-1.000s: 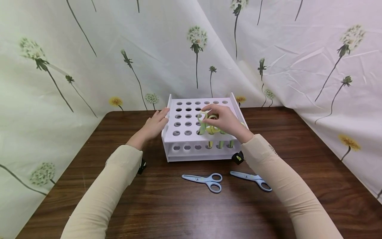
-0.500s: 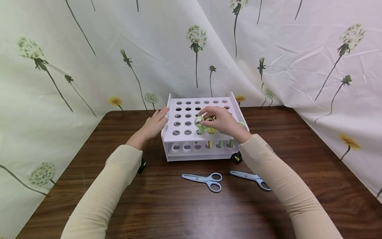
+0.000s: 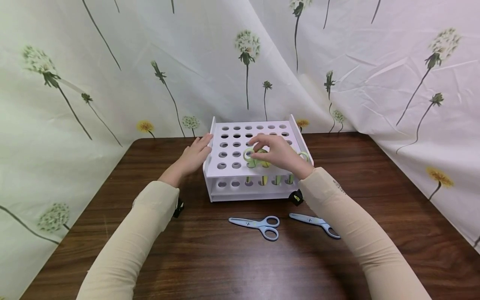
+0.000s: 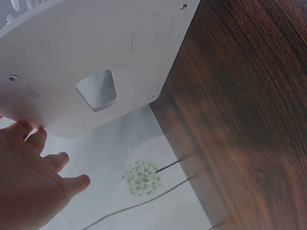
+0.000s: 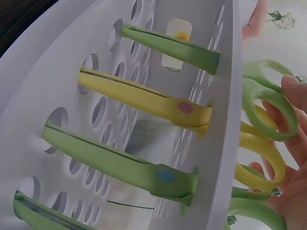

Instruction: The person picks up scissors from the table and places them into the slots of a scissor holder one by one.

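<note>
A white two-tier rack [image 3: 228, 173] with rows of round holes stands on the table. My left hand [image 3: 193, 157] rests its extended fingers against the rack's left side, its fingertips at the panel's edge in the left wrist view. Thumb and fingers of my right hand [image 3: 279, 155] pinch the handle of green scissors [image 5: 168, 48], whose blade goes down through a front-row hole into the lower tier. Beside them, yellow scissors [image 5: 144, 98] and more green scissors [image 5: 115, 160] stand in neighbouring front-row holes, blades down, their handles partly hidden by my right hand in the head view.
Two light-blue scissors lie on the dark wooden table [image 3: 202, 258] before the rack: one pair [image 3: 258, 226] near the middle, the other pair [image 3: 315, 221] partly under my right forearm. A flower-printed cloth [image 3: 187, 62] hangs behind and at both sides.
My right hand has moved down and slightly left, lowering the green scissors deeper into their hole; the blade now shows in the lower tier. My left hand has stayed in place.
</note>
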{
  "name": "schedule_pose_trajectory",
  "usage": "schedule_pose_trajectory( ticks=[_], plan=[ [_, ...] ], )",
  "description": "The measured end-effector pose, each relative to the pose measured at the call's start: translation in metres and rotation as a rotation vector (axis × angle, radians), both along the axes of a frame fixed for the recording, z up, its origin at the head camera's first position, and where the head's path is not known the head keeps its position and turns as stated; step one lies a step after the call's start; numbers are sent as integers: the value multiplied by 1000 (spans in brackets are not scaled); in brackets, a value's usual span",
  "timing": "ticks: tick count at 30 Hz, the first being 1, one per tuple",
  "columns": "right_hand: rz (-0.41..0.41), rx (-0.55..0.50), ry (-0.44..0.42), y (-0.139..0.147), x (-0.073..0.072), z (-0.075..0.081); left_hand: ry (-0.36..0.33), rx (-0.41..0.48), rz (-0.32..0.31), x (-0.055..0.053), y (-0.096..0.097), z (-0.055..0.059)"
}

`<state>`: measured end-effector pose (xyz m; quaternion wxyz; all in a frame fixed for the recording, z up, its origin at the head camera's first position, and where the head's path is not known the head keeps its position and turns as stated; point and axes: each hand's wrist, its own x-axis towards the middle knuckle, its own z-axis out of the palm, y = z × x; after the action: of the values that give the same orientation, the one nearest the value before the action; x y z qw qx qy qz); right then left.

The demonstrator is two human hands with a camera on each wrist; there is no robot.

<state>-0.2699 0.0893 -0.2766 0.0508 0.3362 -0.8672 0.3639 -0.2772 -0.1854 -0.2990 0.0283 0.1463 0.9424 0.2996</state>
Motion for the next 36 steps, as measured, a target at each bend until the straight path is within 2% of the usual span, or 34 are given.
schedule_pose_trajectory(
  ticks=[11,22,36],
  plan=[
    [19,-12,-7,1,0,0,-6,-5,-3,0,0,0],
    [25,-51,29,8,2,0,2,1,-5,1,-1,0],
    [19,-80,-15,31,12,1,4,-2,1,2,0,1]
  ],
)
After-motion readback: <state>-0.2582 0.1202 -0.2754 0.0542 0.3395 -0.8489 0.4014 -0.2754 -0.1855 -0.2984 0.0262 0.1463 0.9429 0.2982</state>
